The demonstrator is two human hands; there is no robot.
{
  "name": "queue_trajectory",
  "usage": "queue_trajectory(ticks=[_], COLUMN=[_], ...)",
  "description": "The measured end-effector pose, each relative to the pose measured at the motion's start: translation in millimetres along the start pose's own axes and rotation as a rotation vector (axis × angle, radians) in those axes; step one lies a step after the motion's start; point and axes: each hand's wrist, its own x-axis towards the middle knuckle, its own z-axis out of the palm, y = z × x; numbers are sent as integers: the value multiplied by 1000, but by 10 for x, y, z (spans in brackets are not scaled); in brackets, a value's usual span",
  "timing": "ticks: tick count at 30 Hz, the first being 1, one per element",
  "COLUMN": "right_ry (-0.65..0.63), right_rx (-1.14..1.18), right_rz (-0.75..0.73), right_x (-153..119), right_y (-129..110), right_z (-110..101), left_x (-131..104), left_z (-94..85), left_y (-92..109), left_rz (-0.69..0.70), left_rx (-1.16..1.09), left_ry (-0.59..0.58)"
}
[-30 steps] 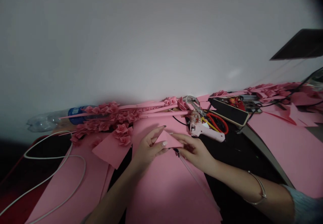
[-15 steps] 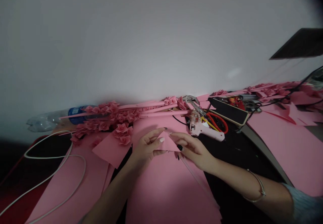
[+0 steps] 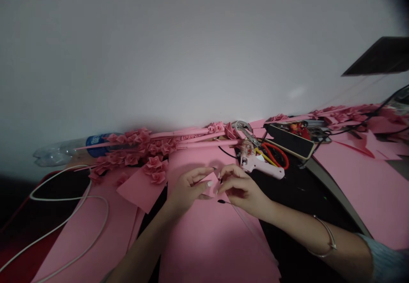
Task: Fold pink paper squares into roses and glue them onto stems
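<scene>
A small folded piece of pink paper (image 3: 208,186) is held up over a large pink sheet (image 3: 217,240). My left hand (image 3: 188,187) pinches it from the left, thumb lying across its face. At the paper's right edge, the bent fingers of my right hand (image 3: 241,189) are closed on its corner. Folded pink paper flowers (image 3: 155,168) sit to the left of my left hand, on a smaller pink sheet (image 3: 140,191). Beyond my right hand lies a pale pink glue gun (image 3: 263,166).
A clear plastic bottle (image 3: 59,153) lies at the back left, near a looping white cable (image 3: 107,215). Red-handled scissors (image 3: 284,155) and a black, pale-edged oblong object (image 3: 289,141) lie at the back right. More pink sheets (image 3: 367,185) spread to the right.
The folded paper has turned in my fingers, from a triangle with its point up to a smaller tilted shape. My right hand's fingers have shifted along its right edge.
</scene>
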Motion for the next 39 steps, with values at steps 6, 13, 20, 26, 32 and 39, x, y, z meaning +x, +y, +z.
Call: queue_trajectory(ticks=[6,13,20,26,32,39], right_ry=[6,62,110,134,99,100], right_rx=[76,80,70,71,73,23], right_rz=[3,65,134,167,146,175], right_x=[15,31,36,52,77,65], right_y=[15,53,53,53,22,50], right_z=[-7,-9,9,6,-8,7], left_x=[-25,-63,-52,-52,-44,-68], left_z=[35,114,121,138,143,148], left_y=[37,86,-10,-55,-34,-4], left_rz=[-9,-53,56,59,59,52], left_rx=[-4,-46,75,69,26,41], left_ry=[-71,-131,-197,-149,-136,-153])
